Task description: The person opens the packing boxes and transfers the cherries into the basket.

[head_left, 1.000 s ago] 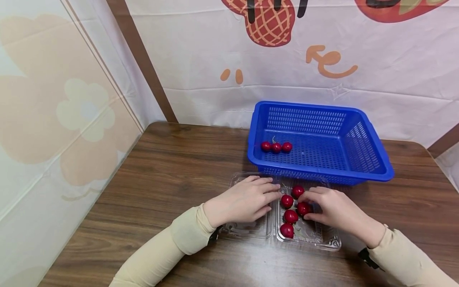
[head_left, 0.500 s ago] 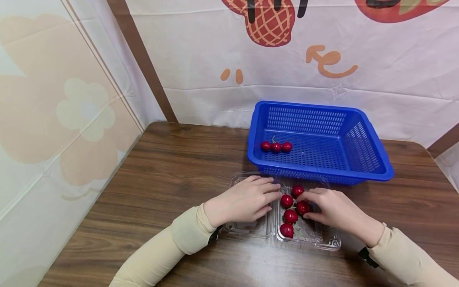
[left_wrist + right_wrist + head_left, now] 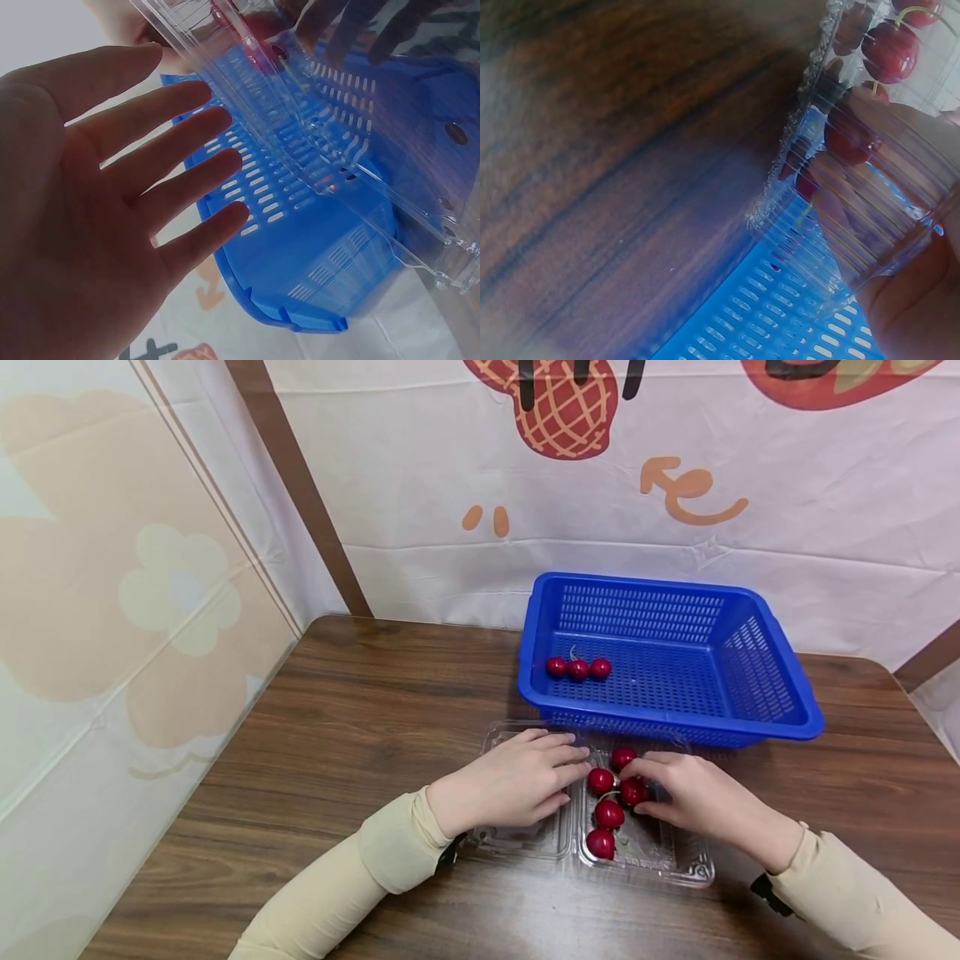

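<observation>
Pinching a cherry (image 3: 633,792) with the right hand (image 3: 697,797), in the right half of the clear tray (image 3: 647,842), near the blue basket (image 3: 675,715); holding nothing in the outstretched left hand (image 3: 510,781); probably light, firm and slippery, best gripped round the sides

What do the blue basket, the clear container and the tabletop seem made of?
Blue basket: probably molded plastic, slightly glossy; even color and slotted walls suggest it.
Clear container: likely thin, shiny plastic; it's see-through with ridged walls.
Tabletop: wood-look, softly shiny, with brown grain; solid wood or laminate, I can't tell.
</observation>
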The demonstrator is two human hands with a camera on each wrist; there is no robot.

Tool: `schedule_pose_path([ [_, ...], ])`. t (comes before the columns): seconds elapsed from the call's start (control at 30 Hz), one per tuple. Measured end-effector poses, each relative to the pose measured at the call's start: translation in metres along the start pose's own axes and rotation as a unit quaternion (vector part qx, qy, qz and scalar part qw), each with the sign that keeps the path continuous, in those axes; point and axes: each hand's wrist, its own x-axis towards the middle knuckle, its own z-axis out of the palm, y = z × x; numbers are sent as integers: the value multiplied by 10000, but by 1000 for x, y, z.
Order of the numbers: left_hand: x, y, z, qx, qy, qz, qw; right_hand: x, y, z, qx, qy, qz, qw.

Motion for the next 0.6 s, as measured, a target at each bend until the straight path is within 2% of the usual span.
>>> schedule_pose_path([
  [0.6, 1, 0, 1, -14, 43, 45, 10000, 1, -2, -8, 132, 401, -255, 9988],
])
